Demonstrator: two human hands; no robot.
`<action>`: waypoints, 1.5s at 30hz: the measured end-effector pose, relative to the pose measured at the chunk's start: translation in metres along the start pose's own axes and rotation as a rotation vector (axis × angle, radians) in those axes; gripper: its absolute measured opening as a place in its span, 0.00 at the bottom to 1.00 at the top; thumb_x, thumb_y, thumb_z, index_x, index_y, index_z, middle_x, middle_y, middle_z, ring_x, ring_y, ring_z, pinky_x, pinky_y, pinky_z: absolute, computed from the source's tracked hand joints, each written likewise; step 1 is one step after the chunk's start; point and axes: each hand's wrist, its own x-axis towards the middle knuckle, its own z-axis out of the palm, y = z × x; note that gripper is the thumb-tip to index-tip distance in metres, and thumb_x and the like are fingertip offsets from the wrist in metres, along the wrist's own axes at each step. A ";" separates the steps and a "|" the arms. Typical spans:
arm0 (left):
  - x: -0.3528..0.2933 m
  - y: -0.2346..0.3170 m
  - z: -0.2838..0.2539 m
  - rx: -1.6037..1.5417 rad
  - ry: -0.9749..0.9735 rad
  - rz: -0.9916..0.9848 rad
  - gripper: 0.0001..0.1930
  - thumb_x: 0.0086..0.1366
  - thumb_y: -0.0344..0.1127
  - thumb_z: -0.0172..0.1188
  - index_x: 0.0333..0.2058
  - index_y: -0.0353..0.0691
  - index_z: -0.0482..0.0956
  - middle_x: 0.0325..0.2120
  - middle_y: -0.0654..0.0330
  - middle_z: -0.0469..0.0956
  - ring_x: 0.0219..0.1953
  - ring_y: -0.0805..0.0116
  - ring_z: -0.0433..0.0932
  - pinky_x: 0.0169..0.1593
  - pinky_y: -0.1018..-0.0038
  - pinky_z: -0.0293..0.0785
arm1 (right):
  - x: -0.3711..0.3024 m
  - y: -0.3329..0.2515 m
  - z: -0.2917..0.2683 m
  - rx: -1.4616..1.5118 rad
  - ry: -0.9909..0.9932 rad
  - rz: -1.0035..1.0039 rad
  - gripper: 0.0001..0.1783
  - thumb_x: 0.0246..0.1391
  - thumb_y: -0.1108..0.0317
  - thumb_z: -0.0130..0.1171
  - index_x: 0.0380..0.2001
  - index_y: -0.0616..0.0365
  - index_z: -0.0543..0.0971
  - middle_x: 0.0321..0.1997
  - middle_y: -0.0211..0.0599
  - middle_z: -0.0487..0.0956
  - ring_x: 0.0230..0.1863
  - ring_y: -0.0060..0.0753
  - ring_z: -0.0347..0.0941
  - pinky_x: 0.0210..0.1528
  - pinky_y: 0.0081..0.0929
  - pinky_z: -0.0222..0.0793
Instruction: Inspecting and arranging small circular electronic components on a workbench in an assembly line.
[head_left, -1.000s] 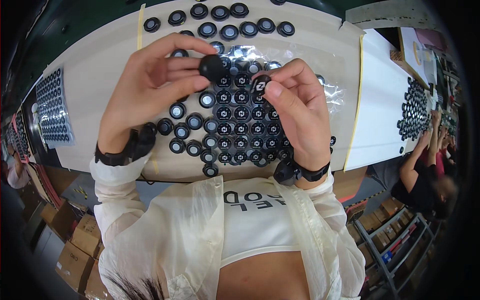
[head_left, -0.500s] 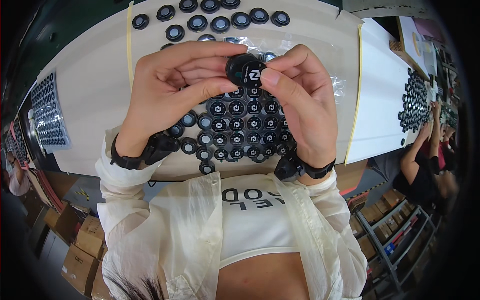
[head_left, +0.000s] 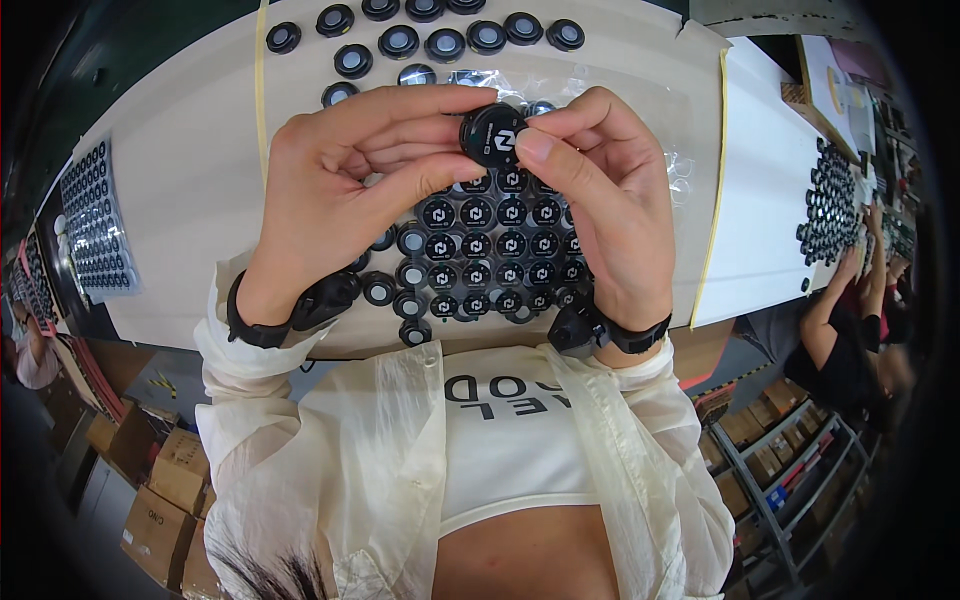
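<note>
Above the table my left hand [head_left: 345, 175] grips a round black knob-like part [head_left: 466, 138] by its edge between thumb and fingers. A thin black disc with a white emblem [head_left: 494, 133] lies over the part's face. My right hand [head_left: 612, 190] pinches the disc's right edge with thumb and forefinger. Below the hands, rows of similar emblem-faced discs [head_left: 511, 243] sit on a clear sheet. Several round black parts with grey centres [head_left: 379, 289] stand left of those rows. Whether the disc is fixed to the part I cannot tell.
More grey-centred round parts [head_left: 444, 44] stand at the table's far side. A clear tray of small parts [head_left: 97, 225] lies far left. Yellow tape [head_left: 714, 190] marks the table on the right, where another cluster of parts [head_left: 828, 205] lies near a co-worker's arms [head_left: 835, 285].
The emblem disc, offset to the right of the round part before, now lies over its face. Both hands keep their grip and have barely moved.
</note>
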 end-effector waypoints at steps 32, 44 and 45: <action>0.000 -0.014 0.019 0.346 0.159 0.085 0.20 0.56 0.17 0.62 0.49 0.27 0.74 0.42 0.49 0.80 0.42 0.68 0.81 0.47 0.76 0.79 | 0.010 0.009 0.002 -0.336 0.169 -0.098 0.05 0.49 0.78 0.65 0.30 0.67 0.81 0.32 0.39 0.83 0.33 0.19 0.79 0.37 0.13 0.75; -0.001 -0.008 0.010 0.143 -0.011 0.188 0.19 0.60 0.20 0.59 0.49 0.27 0.68 0.50 0.46 0.73 0.51 0.62 0.75 0.56 0.68 0.71 | 0.005 -0.003 0.004 -0.212 0.069 -0.087 0.08 0.48 0.78 0.65 0.33 0.66 0.79 0.35 0.39 0.81 0.40 0.23 0.77 0.48 0.23 0.71; -0.003 -0.006 0.010 0.277 -0.001 0.205 0.18 0.60 0.20 0.59 0.48 0.27 0.68 0.49 0.46 0.73 0.51 0.61 0.75 0.56 0.68 0.71 | 0.004 -0.003 0.004 -0.213 0.067 -0.087 0.08 0.48 0.78 0.65 0.33 0.66 0.79 0.35 0.39 0.81 0.40 0.23 0.77 0.48 0.23 0.71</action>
